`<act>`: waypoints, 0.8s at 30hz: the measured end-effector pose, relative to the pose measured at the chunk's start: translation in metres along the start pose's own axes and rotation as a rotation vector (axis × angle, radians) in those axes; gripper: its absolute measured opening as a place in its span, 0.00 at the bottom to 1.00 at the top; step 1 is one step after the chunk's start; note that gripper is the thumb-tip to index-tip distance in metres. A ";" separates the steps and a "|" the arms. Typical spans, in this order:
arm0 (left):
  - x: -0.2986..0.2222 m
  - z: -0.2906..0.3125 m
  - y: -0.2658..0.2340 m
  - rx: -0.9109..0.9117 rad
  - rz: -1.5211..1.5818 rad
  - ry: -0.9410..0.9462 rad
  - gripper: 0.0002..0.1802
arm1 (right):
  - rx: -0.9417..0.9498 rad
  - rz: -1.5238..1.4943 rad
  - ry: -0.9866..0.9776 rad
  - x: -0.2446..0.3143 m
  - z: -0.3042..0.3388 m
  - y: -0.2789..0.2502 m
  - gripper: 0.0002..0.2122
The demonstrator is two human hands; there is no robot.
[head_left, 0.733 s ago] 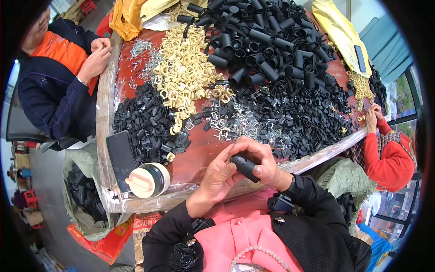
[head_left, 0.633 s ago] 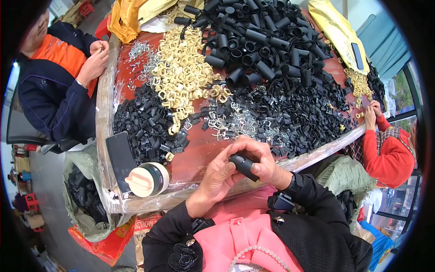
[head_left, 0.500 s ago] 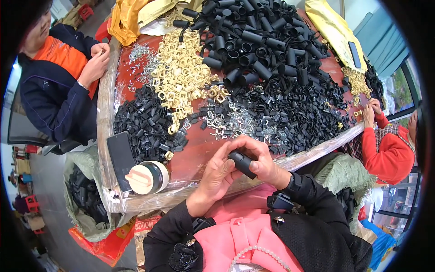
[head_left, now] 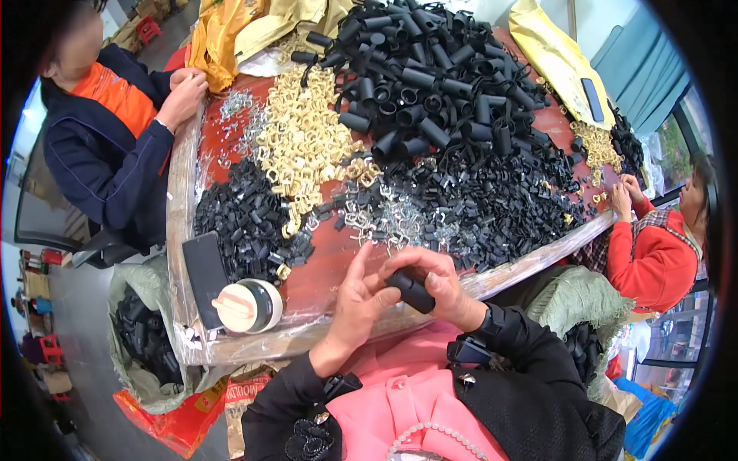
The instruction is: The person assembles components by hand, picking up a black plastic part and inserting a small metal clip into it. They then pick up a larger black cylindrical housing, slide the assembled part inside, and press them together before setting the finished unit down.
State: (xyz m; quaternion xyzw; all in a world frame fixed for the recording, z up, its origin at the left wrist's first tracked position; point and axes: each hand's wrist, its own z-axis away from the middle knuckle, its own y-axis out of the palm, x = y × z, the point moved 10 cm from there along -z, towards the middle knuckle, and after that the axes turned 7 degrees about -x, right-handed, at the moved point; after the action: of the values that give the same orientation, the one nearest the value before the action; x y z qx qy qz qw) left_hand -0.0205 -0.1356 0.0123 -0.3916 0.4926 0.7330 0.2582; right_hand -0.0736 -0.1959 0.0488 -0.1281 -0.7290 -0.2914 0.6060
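Black cylinder (head_left: pixel 413 292): positioned over the near edge of the bench (head_left: pixel 327 265), gripped between the thumb and curved fingers of the right hand (head_left: pixel 448 290). The left hand (head_left: pixel 355 306) is spread, index finger extended, thumb at the cylinder's left end; firm contact there cannot be told. Beyond the hands, the red surface carries loose metal clips (head_left: pixel 392 219), small black parts (head_left: pixel 500 211), gold-coloured buckles (head_left: pixel 304 138) and heaped black tubes (head_left: pixel 430 84). A phone (head_left: pixel 205 276) lies beside a cream-lidded jar (head_left: pixel 247 306) at the left corner.
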 end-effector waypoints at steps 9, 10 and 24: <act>-0.037 -0.016 0.024 0.052 0.029 0.151 0.42 | 0.327 0.173 -0.209 0.030 -0.001 0.050 0.25; -0.039 -0.018 0.028 0.065 0.027 0.150 0.42 | 0.334 0.181 -0.208 0.031 -0.002 0.050 0.26; -0.018 -0.025 0.039 -0.100 0.097 0.116 0.31 | 0.090 0.153 -0.206 0.038 -0.016 0.006 0.19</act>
State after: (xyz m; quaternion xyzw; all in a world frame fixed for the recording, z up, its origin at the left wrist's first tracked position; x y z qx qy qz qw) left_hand -0.0317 -0.1732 0.0424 -0.4213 0.4880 0.7444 0.1738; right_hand -0.0662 -0.2063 0.0889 -0.1852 -0.7877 -0.1965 0.5537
